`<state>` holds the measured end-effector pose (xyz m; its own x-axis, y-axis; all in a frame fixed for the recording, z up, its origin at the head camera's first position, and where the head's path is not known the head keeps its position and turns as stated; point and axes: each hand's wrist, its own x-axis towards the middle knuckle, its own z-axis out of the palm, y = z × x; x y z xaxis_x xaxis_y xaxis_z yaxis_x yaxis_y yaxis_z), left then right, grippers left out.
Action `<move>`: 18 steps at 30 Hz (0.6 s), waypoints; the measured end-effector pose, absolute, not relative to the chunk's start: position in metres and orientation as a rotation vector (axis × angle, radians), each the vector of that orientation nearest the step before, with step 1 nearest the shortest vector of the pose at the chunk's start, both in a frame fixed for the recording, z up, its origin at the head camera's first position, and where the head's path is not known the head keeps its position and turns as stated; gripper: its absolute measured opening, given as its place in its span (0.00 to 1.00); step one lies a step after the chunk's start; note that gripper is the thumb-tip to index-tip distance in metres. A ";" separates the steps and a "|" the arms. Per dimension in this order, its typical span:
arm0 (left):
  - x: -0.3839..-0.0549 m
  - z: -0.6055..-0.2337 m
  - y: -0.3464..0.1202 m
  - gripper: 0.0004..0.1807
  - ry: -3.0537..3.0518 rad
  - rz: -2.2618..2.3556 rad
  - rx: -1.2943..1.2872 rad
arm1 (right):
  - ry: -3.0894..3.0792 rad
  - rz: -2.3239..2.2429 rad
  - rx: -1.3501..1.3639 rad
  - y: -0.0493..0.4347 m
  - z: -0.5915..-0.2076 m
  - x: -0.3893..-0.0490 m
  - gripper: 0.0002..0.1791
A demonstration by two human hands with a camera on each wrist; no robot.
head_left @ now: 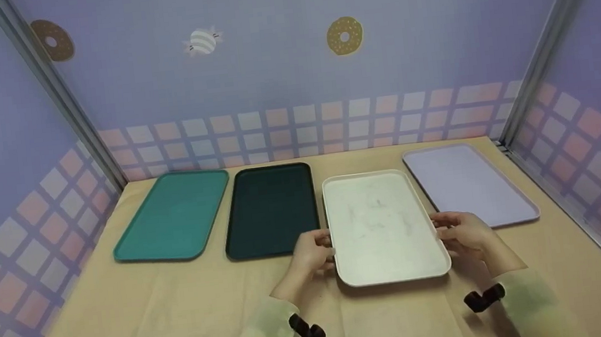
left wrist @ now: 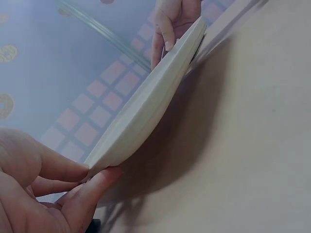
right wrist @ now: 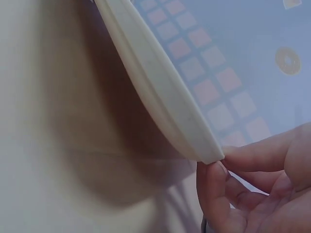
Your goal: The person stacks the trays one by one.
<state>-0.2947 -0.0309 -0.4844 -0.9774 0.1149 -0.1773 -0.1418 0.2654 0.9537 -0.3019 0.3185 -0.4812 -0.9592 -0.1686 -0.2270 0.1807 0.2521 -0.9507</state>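
Both hands hold a white tray (head_left: 382, 227) by its two long sides, raised over the table with a shadow beneath. The left hand (head_left: 311, 252) pinches the left edge between thumb and fingers; in the left wrist view the left hand (left wrist: 43, 187) has one digit under the rim. On the opposite side the right hand (head_left: 462, 234) pinches the right edge, and the right wrist view shows the right hand (right wrist: 257, 179) gripping the rim near a corner. Faint grey scuffs mark the tray's surface.
A teal tray (head_left: 174, 215) lies at the left, with a dark green tray (head_left: 271, 210) to its right. At the far right lies a lilac tray (head_left: 470, 184), partly behind the right hand. Patterned walls (head_left: 290, 69) enclose the beige table (head_left: 182, 315) at the back and sides.
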 end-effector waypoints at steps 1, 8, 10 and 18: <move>-0.292 -0.485 -0.031 0.26 2.329 1.782 -0.023 | 2.239 -1.770 0.013 0.319 -0.482 -0.300 0.34; -0.285 -0.495 -0.028 0.24 2.397 1.748 0.044 | 2.233 -1.785 0.027 0.313 -0.490 -0.294 0.34; -0.284 -0.498 -0.028 0.24 2.388 1.761 0.058 | 2.257 -1.772 0.030 0.311 -0.491 -0.292 0.34; -0.280 -0.502 -0.029 0.24 2.372 1.769 0.098 | 2.397 -1.648 0.035 0.308 -0.493 -0.289 0.32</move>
